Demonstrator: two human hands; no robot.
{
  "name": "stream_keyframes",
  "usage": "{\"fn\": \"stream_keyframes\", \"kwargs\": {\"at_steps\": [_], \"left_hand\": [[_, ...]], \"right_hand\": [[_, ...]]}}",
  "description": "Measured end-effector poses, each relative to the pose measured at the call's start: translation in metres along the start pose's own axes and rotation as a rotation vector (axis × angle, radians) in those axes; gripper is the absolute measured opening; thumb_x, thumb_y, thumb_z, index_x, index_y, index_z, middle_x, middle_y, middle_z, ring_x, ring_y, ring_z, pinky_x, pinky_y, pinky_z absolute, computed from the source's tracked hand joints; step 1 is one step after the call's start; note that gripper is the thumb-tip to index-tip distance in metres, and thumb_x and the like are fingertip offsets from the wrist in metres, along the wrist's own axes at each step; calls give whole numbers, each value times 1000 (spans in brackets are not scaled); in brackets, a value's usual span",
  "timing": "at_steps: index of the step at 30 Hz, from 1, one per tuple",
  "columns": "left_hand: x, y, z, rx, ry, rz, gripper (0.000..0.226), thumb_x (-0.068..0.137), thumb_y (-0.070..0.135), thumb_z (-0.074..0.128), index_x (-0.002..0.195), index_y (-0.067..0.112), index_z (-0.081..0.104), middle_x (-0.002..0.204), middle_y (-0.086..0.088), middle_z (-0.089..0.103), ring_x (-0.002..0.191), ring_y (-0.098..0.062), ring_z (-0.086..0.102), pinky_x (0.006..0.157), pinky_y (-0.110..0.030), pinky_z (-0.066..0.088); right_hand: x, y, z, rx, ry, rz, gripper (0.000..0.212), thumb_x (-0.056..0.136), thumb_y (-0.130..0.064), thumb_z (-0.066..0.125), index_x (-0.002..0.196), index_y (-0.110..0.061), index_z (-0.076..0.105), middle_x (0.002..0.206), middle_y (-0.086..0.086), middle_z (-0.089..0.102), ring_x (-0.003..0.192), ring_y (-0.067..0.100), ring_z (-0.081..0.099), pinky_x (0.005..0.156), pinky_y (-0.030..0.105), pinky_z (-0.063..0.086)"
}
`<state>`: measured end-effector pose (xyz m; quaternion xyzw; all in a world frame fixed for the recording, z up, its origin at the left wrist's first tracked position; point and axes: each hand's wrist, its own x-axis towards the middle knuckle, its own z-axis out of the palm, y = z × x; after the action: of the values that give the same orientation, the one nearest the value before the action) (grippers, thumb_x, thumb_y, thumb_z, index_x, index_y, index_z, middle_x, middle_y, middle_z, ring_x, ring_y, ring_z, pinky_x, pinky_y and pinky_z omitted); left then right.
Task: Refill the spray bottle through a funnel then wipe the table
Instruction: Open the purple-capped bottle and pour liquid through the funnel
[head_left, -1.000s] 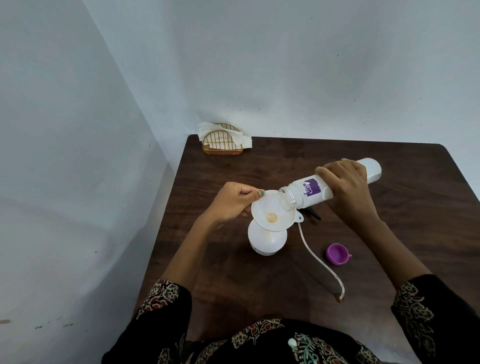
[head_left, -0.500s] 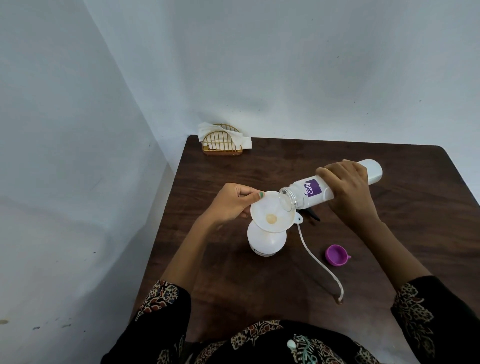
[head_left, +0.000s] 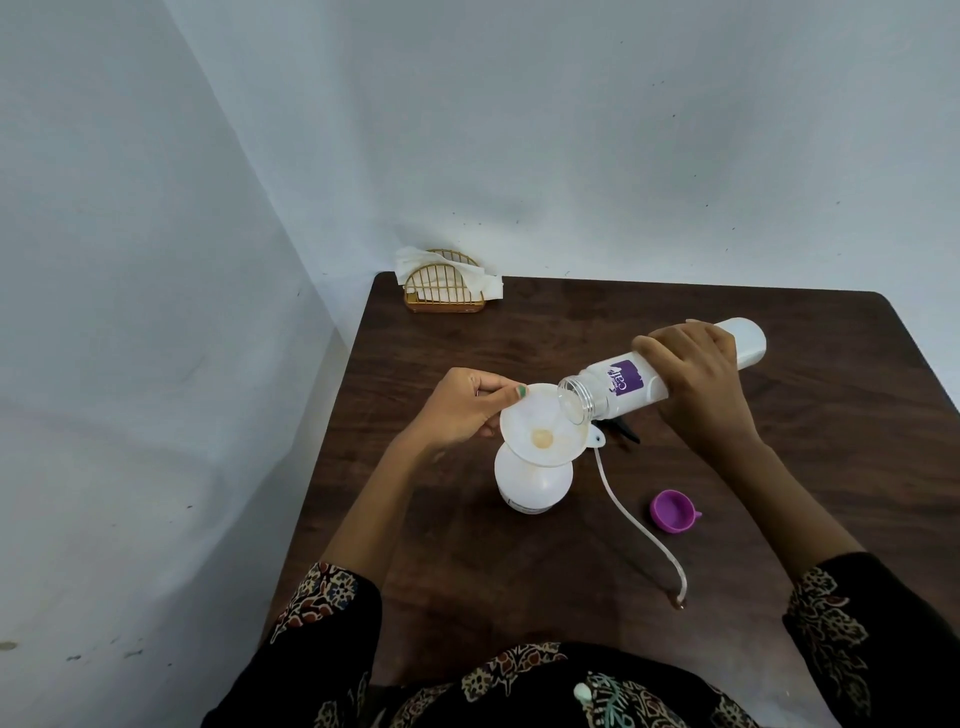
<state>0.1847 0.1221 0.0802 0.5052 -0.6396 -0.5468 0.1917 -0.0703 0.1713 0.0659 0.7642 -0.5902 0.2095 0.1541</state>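
A white spray bottle (head_left: 535, 486) stands upright on the dark wooden table (head_left: 779, 415), its top off. A white funnel (head_left: 540, 423) sits in its neck, and my left hand (head_left: 462, 410) pinches the funnel's left rim. My right hand (head_left: 696, 384) grips a white refill bottle (head_left: 623, 387) with a purple label, tipped on its side with its open mouth over the funnel's right edge. A little liquid shows at the funnel's centre.
The spray head's black trigger (head_left: 626, 431) and its long white tube (head_left: 639, 530) lie to the right of the spray bottle. A purple cap (head_left: 672, 512) lies nearby. A gold wire holder with white napkins (head_left: 447, 283) stands in the table's far left corner by the wall.
The refill bottle's far end has sunk a little. My left hand and the funnel have stayed in place.
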Motion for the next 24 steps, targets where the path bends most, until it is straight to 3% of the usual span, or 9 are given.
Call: {"fn": "stream_keyframes", "kwargs": {"at_steps": [4,19,24], "left_hand": [[0,-1,-1,-17,-8,4,23,92,23,56,109,15,69,99,-16,70,72,-16,57,51,-13,45],[0,-1,-1,-11,1,-1,22,92,23,57,109,16,69,103,-11,71,83,-22,61,55,-15,46],[0,-1,-1,-9,0,-1,22,92,23,57,109,16,69,101,-12,71,77,-19,59,54,-15,45]], "right_hand": [[0,1,0,-9,16,-6,64,56,-4,85,106,-13,46,96,15,66,91,35,62,89,51,42],[1,2,1,-14,21,-4,64,55,-7,87,106,-12,47,97,15,66,91,35,62,90,51,42],[2,1,0,-16,30,-11,65,54,-7,87,106,-12,48,96,16,66,90,35,62,89,52,43]]}}
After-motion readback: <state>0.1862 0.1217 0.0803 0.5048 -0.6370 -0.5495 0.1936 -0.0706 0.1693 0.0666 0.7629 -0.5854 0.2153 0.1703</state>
